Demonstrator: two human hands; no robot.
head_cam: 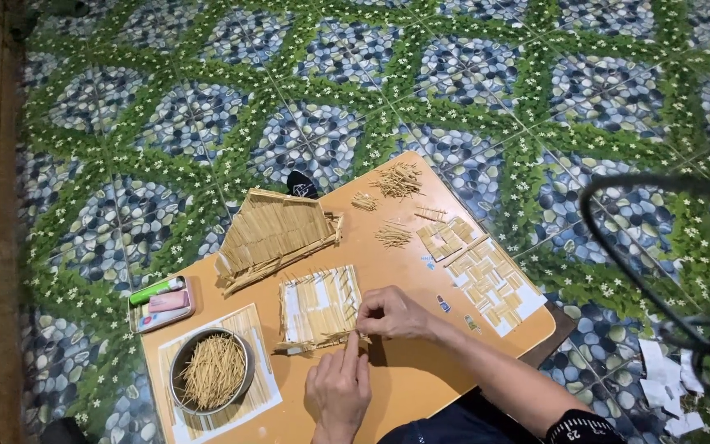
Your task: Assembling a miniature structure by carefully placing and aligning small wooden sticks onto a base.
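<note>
On the wooden surface (421, 378), both hands (371, 345) pinch the toothpick panel (320, 308), steadying its lower edge for alignment.

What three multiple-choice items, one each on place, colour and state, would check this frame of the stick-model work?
1. Where does the metal bowl of sticks stand?
A. near left corner of the board
B. far right corner
C. on the floor

2. What colour is the board?
A. white
B. orange-brown
C. black

3. What are the hands doing?
A. both resting idle
B. both at the edge of the small stick panel
C. both lifting the bowl

Answers: 1 A, the bowl sits at the near left beside the tin. 2 B, the bare surface shows it. 3 B, the right hand pinches the panel edge and the left hand points its fingers there.
</note>
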